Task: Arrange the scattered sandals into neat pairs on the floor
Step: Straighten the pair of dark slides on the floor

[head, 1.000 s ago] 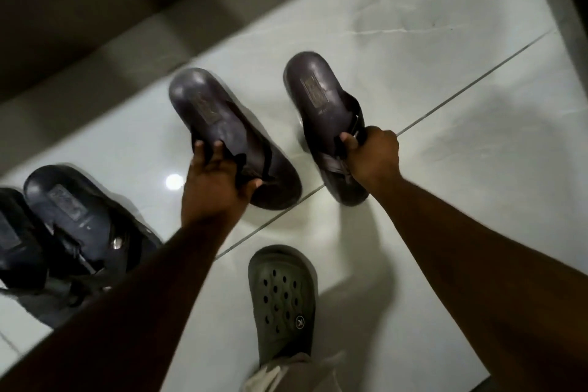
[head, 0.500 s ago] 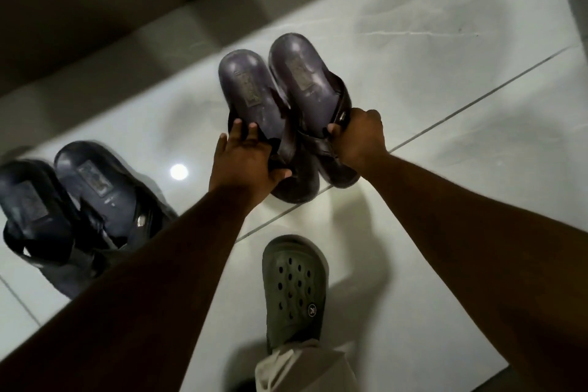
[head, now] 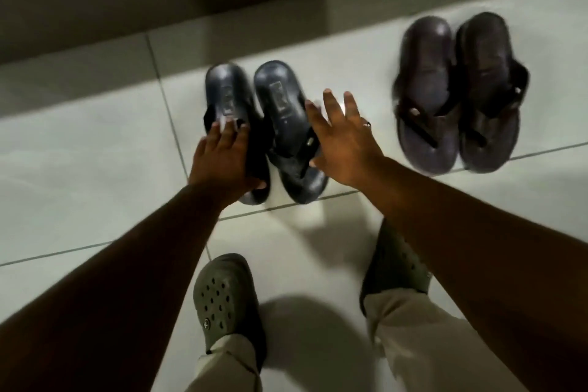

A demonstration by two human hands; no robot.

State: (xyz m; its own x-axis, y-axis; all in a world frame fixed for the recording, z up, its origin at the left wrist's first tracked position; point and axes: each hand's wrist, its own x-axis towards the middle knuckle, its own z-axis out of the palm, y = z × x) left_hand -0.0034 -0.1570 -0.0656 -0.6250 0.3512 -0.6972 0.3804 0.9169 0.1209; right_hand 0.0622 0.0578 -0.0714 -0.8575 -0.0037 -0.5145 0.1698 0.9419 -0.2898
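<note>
Glossy pale tile floor (head: 95, 149), thin grout lines. Upper right: brown sandal pair (head: 458, 95), smooth rounded soles, strapped, side by side. Centre: black sandal pair (head: 264, 130), moulded, shiny. Left hand (head: 222, 159) lies on the left black sandal, fingers loosely curled over its strap. Right hand (head: 343, 137) spread wide, gripping nothing, beside the right black sandal.

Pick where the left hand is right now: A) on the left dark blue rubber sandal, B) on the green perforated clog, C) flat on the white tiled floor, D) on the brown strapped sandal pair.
A: the left hand lies over the left dark blue rubber sandal, covering its strap.
</note>
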